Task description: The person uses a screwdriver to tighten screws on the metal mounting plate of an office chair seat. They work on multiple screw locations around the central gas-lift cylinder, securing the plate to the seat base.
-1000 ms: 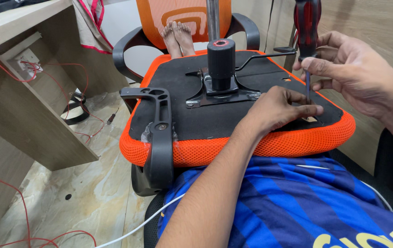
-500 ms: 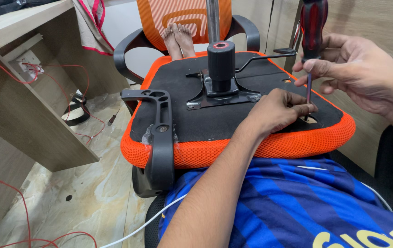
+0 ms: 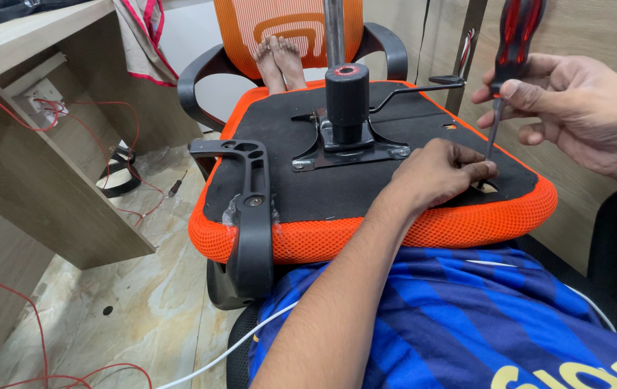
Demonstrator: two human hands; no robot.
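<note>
Fingers of right hand (image 3: 582, 115) wrapped around screwdriver (image 3: 513, 50), red-and-black handle up, shaft pointing down toward seat base (image 3: 366, 184). Thumb and index pinch handle low, near the shaft. Tip reaches a spot at the base's right front corner, just beside the left hand's fingertips; tip itself partly hidden, cannot tell if it sits in a screw.

Left hand (image 3: 441, 173) lies on the base, fingers curled closed, pinched at the screwdriver tip; whether they hold something small cannot be told. Forearm runs up from bottom centre.

Seat is upside down, black underside up, orange mesh rim (image 3: 395, 234) around it, resting across the person's lap over blue striped shirt (image 3: 481, 317). Metal plate (image 3: 348, 148) bolted at middle of base, black cylinder (image 3: 346, 97) standing upright on it, thin lever (image 3: 413, 90) sticking out right. Black armrest (image 3: 251, 209) fixed at left edge, hanging over the rim.

Behind: second orange chair (image 3: 290, 29) with two bare feet (image 3: 279, 61) on it. Wooden surface (image 3: 42, 115) at left, red wires (image 3: 6, 115) hanging along it. Small screwdriver (image 3: 176, 186) on the floor (image 3: 106, 317), near a black ring (image 3: 117, 176). White cable (image 3: 229, 349) at bottom.
</note>
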